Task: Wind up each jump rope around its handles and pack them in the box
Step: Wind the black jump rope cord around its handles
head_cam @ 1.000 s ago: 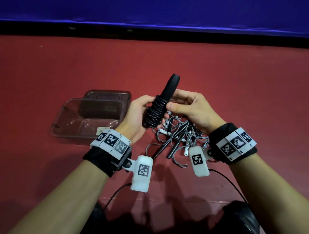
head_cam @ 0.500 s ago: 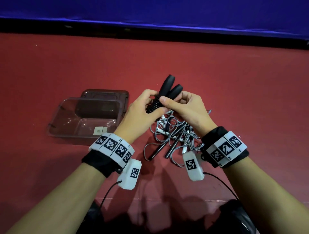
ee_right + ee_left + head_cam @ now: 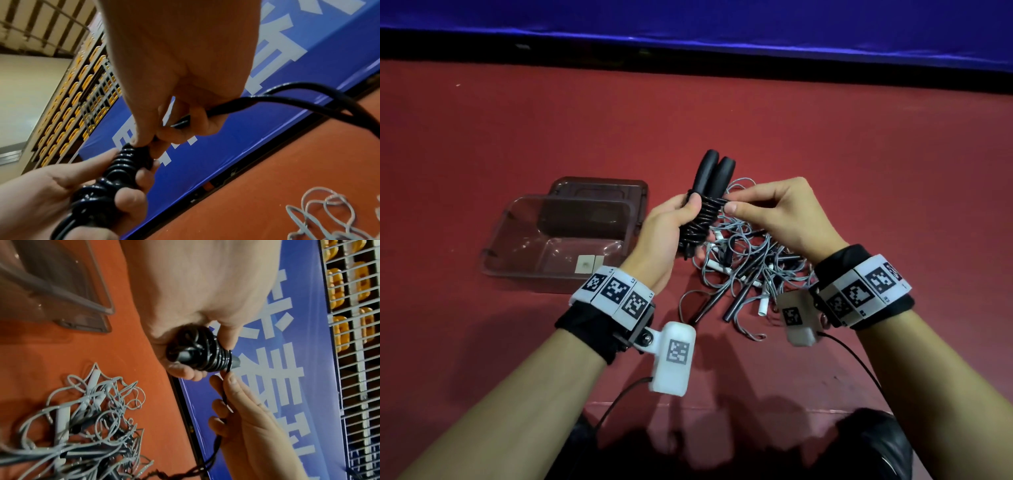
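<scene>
Your left hand (image 3: 664, 226) grips the black jump rope (image 3: 703, 212), both handles now side by side vs. one showing 1 s ago. Right hand (image 3: 774, 212) has shifted to pinch the loose cord end at the top coil, so winding's prob. nearly done. Bundle's held above the grey rope pile (image 3: 750, 267); box (image 3: 558, 246) sits open to the left.

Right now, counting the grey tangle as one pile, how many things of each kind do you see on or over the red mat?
Black jump rope, cord coiled round its two handles: 1
Tangled pile of grey-corded jump ropes: 1 (too tangled to count the ropes)
Clear plastic box: 1
Brown-tinted plastic lid: 1
Total: 4
</scene>
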